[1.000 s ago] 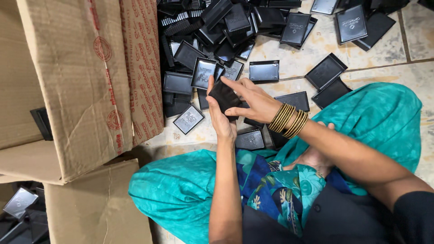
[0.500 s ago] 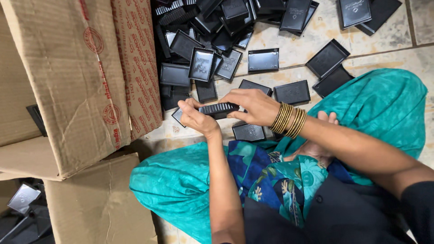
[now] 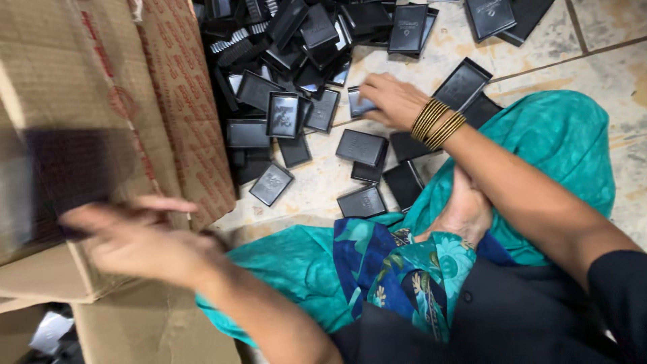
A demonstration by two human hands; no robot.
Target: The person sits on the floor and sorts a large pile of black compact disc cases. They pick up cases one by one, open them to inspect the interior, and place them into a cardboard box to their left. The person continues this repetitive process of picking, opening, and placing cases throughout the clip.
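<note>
My left hand [image 3: 145,246] is blurred with motion at the left, in front of the big cardboard box [image 3: 87,101]. It grips a black flat case [image 3: 74,175], which shows only as a dark smear against the box wall. My right hand [image 3: 394,100], with gold bangles on the wrist, reaches out over the tiled floor. Its fingers curl on a small black case [image 3: 360,106] that lies at the edge of the pile of black cases [image 3: 283,61].
Several loose black cases [image 3: 362,147] lie on the beige floor tiles [image 3: 606,40] between the pile and my teal-clad legs [image 3: 539,141]. A bare foot [image 3: 465,212] rests on my lap. A second cardboard carton [image 3: 148,330] stands at the lower left.
My hands have split apart. The left hand has swung left to the cardboard box with the black case, and the right hand has reached forward to a case by the pile.
</note>
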